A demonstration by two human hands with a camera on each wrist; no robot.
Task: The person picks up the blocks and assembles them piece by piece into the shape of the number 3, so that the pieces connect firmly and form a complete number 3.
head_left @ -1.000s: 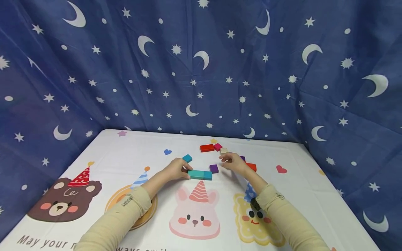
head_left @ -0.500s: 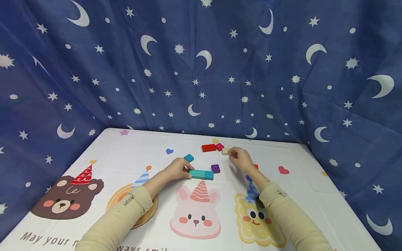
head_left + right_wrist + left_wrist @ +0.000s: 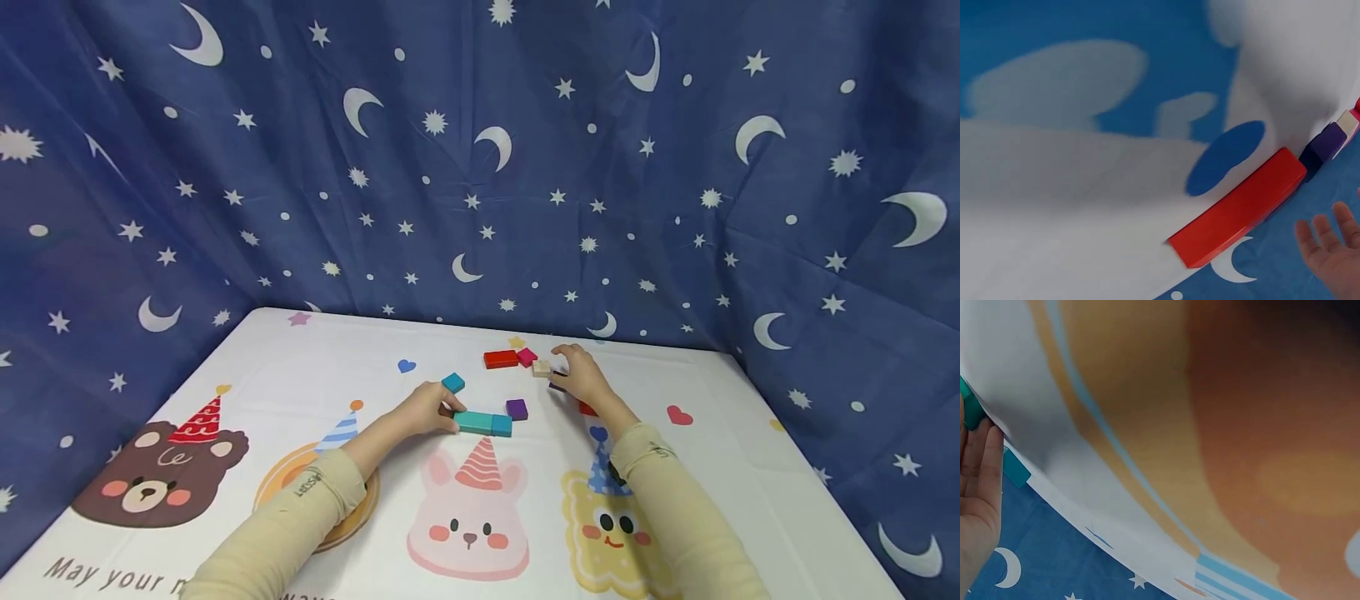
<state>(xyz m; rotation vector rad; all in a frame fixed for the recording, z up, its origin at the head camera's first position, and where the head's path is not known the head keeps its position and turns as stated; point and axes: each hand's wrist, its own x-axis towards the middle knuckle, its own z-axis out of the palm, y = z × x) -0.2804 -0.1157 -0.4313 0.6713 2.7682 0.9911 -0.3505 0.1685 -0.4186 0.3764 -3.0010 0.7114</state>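
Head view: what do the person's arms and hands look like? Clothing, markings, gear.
Left sleeve and right sleeve: both plain pale cream-yellow, ending in cuffs part-way along the forearm. Small dark lettering near each cuff, too small to read. Left hand and right hand are bare; no gloves.

One long block is teal, one cube purple, the curtain navy with white moons.
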